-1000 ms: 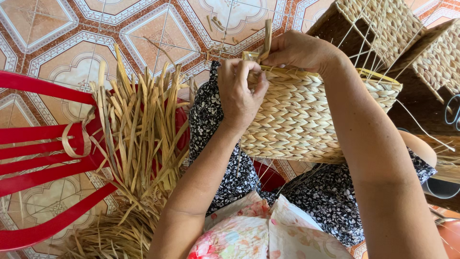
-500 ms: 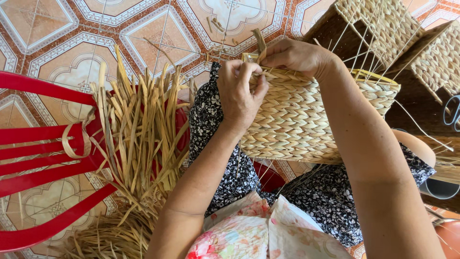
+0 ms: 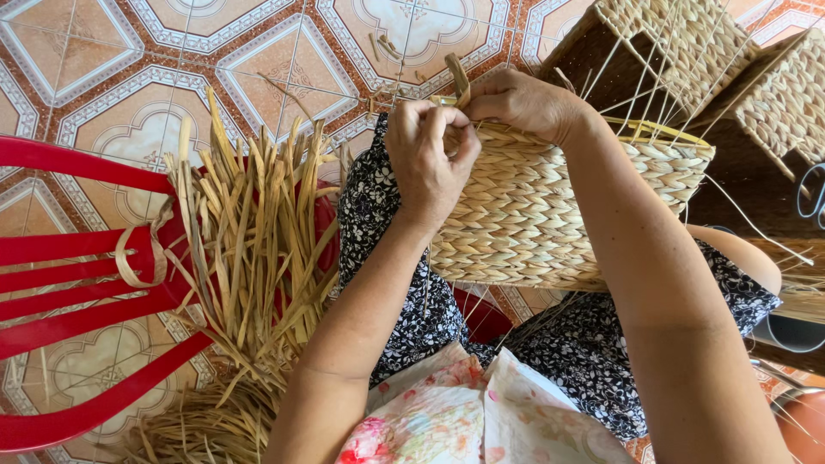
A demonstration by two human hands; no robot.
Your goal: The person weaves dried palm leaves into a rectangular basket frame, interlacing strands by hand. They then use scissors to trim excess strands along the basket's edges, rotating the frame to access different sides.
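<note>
Right hand (image 3: pixel 516 101) pinches a strand (image 3: pixel 458 76) at the basket (image 3: pixel 524 210) rim; left hand (image 3: pixel 430 159) sits closed on the rim beside it, grip narrow. Basket rests on the lap, walls woven up to the rim, so the weave looks nearly done; rim edge and loose ends seem left. Left of the basket: reed bundle (image 3: pixel 249 249) on a red chair (image 3: pixel 77 283). Behind it: two more baskets (image 3: pixel 687 51). Nothing blocks the hands.
</note>
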